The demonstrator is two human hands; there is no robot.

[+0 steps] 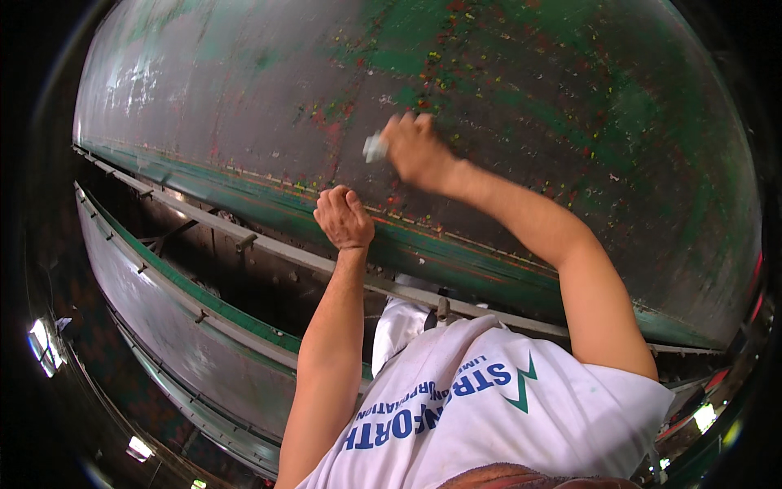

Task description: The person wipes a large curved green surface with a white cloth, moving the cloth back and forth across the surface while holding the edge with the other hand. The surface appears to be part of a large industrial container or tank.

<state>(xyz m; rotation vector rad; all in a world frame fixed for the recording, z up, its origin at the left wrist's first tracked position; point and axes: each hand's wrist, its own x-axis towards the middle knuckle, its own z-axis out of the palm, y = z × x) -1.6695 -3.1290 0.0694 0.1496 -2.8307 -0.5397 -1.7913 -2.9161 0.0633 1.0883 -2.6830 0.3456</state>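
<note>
A large worn surface (pixel 269 90), grey with green patches, spreads out before me. My right hand (pixel 419 155) is over its middle, slightly smeared by motion, with the fingers curled. From its left side sticks out a small pale, whitish piece (pixel 374 149), too blurred to name. Lower and to the left, at the surface's near edge, my left hand (pixel 344 216) is closed with bent fingers. Whatever it may hold is hidden. Tiny red, yellow and green bits (pixel 434 73) and white flecks lie scattered around both hands.
A metal rail (pixel 277 246) runs along the surface's near edge, close to my body. Beyond a dark gap at the left lies another long grey panel with a green edge (pixel 216 306). Bright lights (pixel 45 346) show at the lower left.
</note>
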